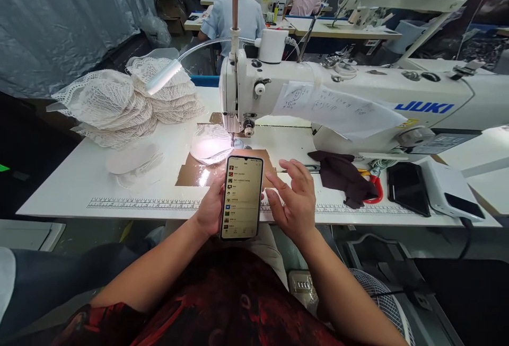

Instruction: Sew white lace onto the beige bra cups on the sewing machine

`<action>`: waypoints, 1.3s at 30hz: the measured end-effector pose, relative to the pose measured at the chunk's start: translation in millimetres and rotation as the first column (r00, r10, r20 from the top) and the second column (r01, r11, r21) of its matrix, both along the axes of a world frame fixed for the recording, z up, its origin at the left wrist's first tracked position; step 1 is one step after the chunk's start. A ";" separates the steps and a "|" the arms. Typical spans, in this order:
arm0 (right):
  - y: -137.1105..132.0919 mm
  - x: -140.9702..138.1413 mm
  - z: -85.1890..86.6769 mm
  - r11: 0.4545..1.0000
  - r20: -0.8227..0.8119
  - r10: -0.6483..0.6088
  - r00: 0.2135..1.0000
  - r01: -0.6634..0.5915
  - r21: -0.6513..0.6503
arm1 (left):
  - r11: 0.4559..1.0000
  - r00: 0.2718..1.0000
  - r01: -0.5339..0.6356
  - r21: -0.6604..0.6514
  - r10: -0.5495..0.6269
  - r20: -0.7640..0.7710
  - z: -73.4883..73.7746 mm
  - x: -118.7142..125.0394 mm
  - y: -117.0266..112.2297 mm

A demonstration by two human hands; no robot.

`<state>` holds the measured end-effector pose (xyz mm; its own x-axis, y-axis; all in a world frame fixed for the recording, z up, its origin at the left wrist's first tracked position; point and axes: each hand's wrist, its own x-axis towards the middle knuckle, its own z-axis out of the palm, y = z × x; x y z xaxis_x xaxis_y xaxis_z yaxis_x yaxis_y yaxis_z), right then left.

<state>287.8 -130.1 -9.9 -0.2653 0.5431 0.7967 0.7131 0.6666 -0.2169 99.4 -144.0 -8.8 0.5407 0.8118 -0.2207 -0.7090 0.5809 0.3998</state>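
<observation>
My left hand point(210, 209) grips a lit smartphone point(242, 197) from its left edge, holding it upright over the table's front edge. The screen shows a list. My right hand point(293, 197) hovers beside the phone's right side with fingers spread and holds nothing. Beyond the phone, a white lace piece point(210, 146) lies under the needle of a white JUKI sewing machine point(338, 97), lit by the machine's lamp.
A stack of white lace cups point(123, 99) sits at the left of the white table point(71, 187). A dark cloth point(344, 174), red-handled scissors point(374, 187), a black phone point(409, 188) and a white box point(451, 189) lie at right. Other people sit at machines behind.
</observation>
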 end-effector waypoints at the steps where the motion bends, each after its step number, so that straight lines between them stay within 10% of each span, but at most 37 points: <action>1: 2.2 -1.4 0.5 1.000 0.019 -0.006 1.000 0.006 0.010 | 1.000 1.000 -0.002 0.003 0.002 -0.003 0.2 0.2 -0.1; 39: -8.3 -9.7 -14.4 0.998 0.056 0.070 0.996 -0.070 -0.001 | 1.000 0.999 -0.008 0.014 0.008 -0.036 -2.5 -0.3 2.1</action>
